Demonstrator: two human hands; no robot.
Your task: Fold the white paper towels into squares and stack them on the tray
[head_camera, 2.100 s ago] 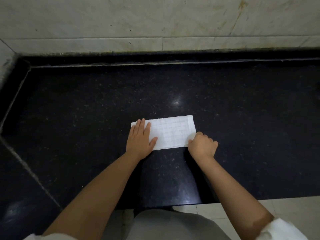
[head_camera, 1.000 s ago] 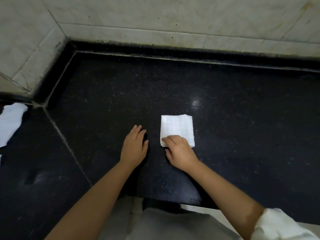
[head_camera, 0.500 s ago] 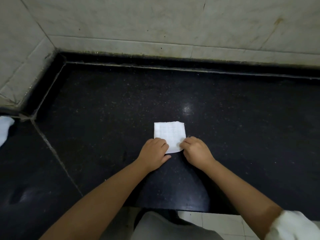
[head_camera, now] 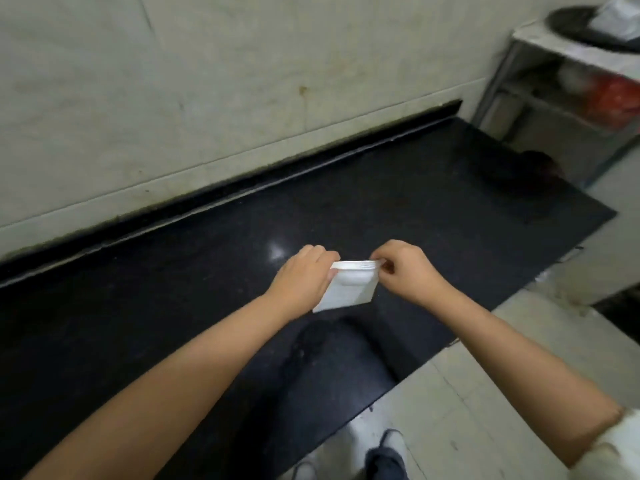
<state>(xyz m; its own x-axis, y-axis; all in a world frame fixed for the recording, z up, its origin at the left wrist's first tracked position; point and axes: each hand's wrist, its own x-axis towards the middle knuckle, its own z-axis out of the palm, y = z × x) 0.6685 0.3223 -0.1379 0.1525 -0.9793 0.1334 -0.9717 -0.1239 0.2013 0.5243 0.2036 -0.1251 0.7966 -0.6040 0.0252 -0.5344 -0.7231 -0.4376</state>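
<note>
A white paper towel folded into a small square [head_camera: 349,287] hangs in the air above the black stone counter [head_camera: 173,289]. My left hand [head_camera: 304,275] grips its upper left corner. My right hand [head_camera: 403,268] pinches its upper right corner between thumb and fingers. The towel hangs down from that top edge, tilted toward me. At the far top right a dark round tray [head_camera: 588,27] sits on a grey shelf unit, with blurred white towels [head_camera: 616,15] on it.
A pale tiled wall [head_camera: 207,98] runs behind the counter. The metal-framed shelf unit [head_camera: 561,109] at the right holds a red object [head_camera: 613,98]. Light floor tiles [head_camera: 467,393] and my shoes [head_camera: 384,448] lie below the counter's front edge.
The rectangular towel was folded into a square on the counter. Both hands then lifted it off the surface, and my view swung right, bringing the shelf and tray into sight.
</note>
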